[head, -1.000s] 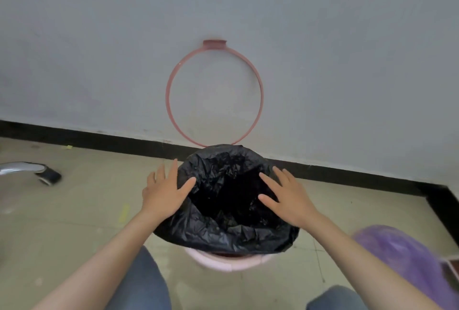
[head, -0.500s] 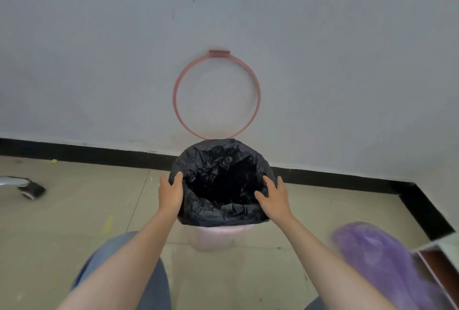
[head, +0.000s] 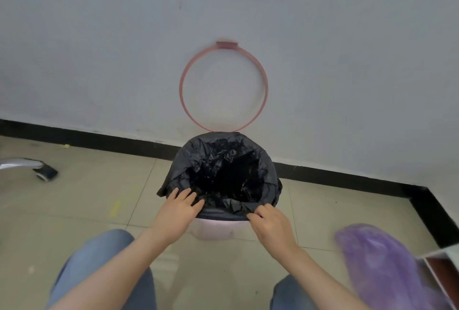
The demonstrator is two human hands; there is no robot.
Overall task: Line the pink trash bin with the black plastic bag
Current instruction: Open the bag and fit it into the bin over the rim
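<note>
Head view, floor by a wall. Item: pink trash bin point(head: 215, 229), standing on the tiled floor point(head: 94, 200), black plastic bag point(head: 198, 160) draped over its rim, mouth open. Left hand point(head: 176, 212): fingers point(head: 185, 195) spread flat on the bag's near-left edge, gripping nothing. Right hand point(head: 269, 226): fingers point(head: 255, 215) curled, pinching the bag's near-right edge. Beyond the fingers: pink ring point(head: 223, 87) raised against the wall. Right of the right hand: purple bag point(head: 380, 262).
</note>
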